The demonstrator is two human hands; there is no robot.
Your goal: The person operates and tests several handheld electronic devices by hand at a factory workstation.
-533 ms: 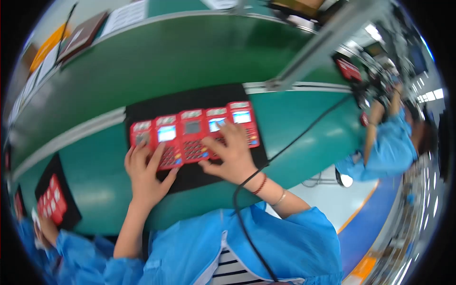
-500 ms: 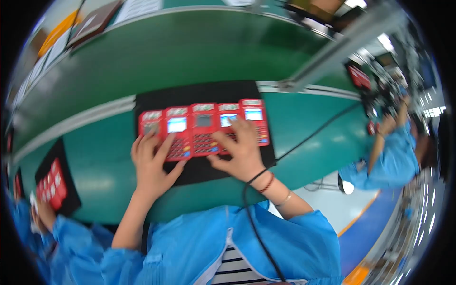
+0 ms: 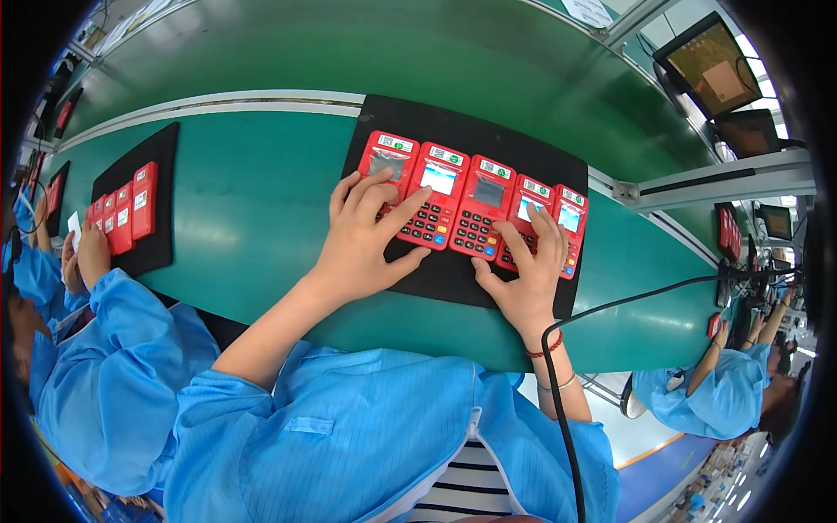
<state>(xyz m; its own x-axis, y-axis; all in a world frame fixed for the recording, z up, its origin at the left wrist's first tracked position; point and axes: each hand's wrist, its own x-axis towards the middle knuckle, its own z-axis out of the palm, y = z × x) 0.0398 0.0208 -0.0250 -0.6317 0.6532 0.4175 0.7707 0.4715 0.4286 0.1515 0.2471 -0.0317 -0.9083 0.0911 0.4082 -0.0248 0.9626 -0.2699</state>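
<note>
Several red payment terminals with keypads stand side by side in a row on a black mat (image 3: 436, 277). Over the leftmost terminal (image 3: 391, 145) and the keypad of its neighbour (image 3: 438, 178) lies my left hand (image 3: 356, 235), fingers spread, thumb near the neighbour's lower edge. The middle terminal (image 3: 486, 193) has a dark grey screen, while the neighbour's screen is lit. My right hand (image 3: 534, 277) is open across the lit fourth terminal (image 3: 533, 189), hiding most of its keys. Beside it, the rightmost terminal (image 3: 571, 215) is lit too. Neither hand grips anything.
A black cable (image 3: 641, 302) crosses by my right wrist. At left, a co-worker's hand (image 3: 92, 254) is beside more red terminals (image 3: 143, 202) on another black mat (image 3: 160, 166). Another person (image 3: 719, 392) works at right. A metal post (image 3: 728, 180) and monitor (image 3: 711, 65) stand beyond.
The view has swung, so the mat and terminals appear further right and tilted. My hands stay over the same terminals with fingers spread. The picture is sharper now.
</note>
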